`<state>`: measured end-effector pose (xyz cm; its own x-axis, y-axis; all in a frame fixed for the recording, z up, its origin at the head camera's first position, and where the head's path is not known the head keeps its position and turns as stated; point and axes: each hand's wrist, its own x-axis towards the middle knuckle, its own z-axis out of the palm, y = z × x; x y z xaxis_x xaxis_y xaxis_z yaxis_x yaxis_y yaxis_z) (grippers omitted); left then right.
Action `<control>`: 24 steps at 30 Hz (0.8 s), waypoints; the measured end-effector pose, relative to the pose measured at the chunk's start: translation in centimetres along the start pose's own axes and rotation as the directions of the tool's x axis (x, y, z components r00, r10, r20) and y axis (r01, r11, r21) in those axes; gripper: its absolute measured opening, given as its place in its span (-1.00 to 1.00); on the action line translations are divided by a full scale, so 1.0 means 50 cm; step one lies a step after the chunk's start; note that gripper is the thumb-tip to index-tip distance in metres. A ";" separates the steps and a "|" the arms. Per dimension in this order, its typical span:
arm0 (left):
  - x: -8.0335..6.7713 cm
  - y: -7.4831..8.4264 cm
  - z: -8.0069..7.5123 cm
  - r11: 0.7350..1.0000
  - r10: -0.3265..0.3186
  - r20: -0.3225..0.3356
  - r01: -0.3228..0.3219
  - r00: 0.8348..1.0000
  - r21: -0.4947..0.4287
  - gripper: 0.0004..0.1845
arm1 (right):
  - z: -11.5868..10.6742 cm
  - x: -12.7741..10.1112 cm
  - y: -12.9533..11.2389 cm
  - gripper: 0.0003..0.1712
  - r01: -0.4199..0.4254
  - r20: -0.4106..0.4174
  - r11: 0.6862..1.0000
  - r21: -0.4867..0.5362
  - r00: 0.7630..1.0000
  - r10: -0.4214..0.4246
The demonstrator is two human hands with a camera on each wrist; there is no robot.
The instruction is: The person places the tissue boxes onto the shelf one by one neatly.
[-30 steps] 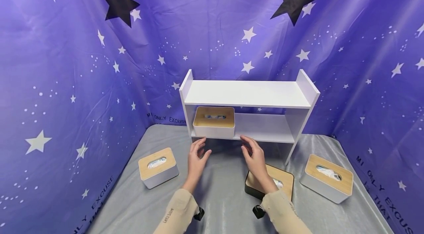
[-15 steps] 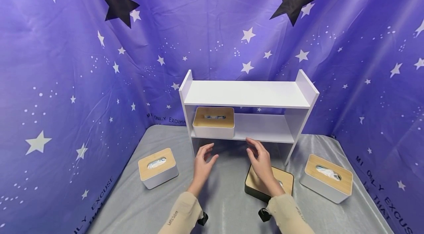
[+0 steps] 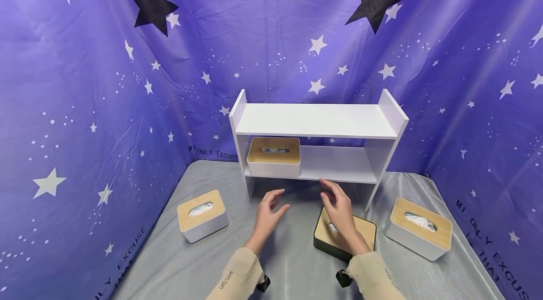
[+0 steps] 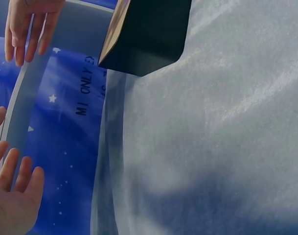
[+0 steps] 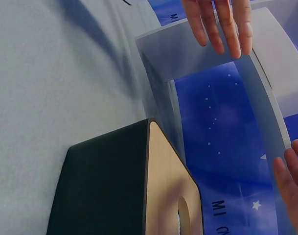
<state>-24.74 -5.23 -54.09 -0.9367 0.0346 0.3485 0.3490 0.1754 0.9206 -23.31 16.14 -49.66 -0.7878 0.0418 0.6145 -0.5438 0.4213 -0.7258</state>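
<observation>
In the head view my left hand [image 3: 267, 217] hovers in front of the white shelf [image 3: 316, 118], fingers loosely bent around nothing. My right hand [image 3: 340, 210] is above the dark tissue box [image 3: 360, 229] with a wooden lid, apart from it and also holding nothing. That box stands on the grey cloth, its lid partly hidden by the right hand and forearm. On the shelf's middle board, at the left end, sits a white tissue box [image 3: 273, 169] with a wooden lid. The right wrist view shows the dark box's side [image 5: 104, 181] close below the right hand [image 5: 293, 181].
Another white tissue box [image 3: 203, 217] stands on the cloth at left, and a further one [image 3: 417, 229] at right. A purple star-printed curtain [image 3: 203, 54] encloses the back and sides. Grey cloth [image 3: 292, 267] lies between the forearms.
Both hands have drawn back from the shelf's front and shifted right, the left one by more. The right hand now covers a different part of the dark box's lid. The boxes have not moved.
</observation>
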 end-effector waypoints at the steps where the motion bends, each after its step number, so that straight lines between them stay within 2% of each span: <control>1: 0.000 -0.001 0.003 1.000 -0.001 0.008 0.001 1.000 0.002 -0.53 | -0.001 -0.001 0.003 -0.58 -0.007 0.002 1.000 -0.007 1.000 0.007; 6: -0.005 -0.005 0.013 1.000 -0.013 0.067 0.012 0.998 0.013 -0.53 | -0.001 -0.011 0.061 -0.56 -0.020 -0.006 1.000 -0.018 1.000 0.020; 9: -0.008 -0.004 0.018 0.999 -0.025 0.107 0.022 0.994 0.023 -0.54 | -0.007 -0.013 0.068 -0.56 -0.009 -0.008 1.000 -0.012 1.000 0.009; 16: -0.014 0.001 0.030 0.999 -0.024 0.174 0.016 0.984 0.051 -0.52 | -0.024 -0.020 0.057 -0.58 0.002 -0.032 1.000 -0.026 0.999 -0.003; 24: -0.020 0.004 0.046 0.997 -0.013 0.240 -0.004 0.971 0.073 -0.50 | -0.052 -0.031 0.014 -0.57 -0.028 -0.032 0.997 -0.074 0.999 0.025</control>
<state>-23.81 -2.97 -54.68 -0.9210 0.2671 0.2837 0.3499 0.2466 0.9037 -21.73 18.73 -50.32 -0.7915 0.0817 0.6057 -0.4991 0.4854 -0.7178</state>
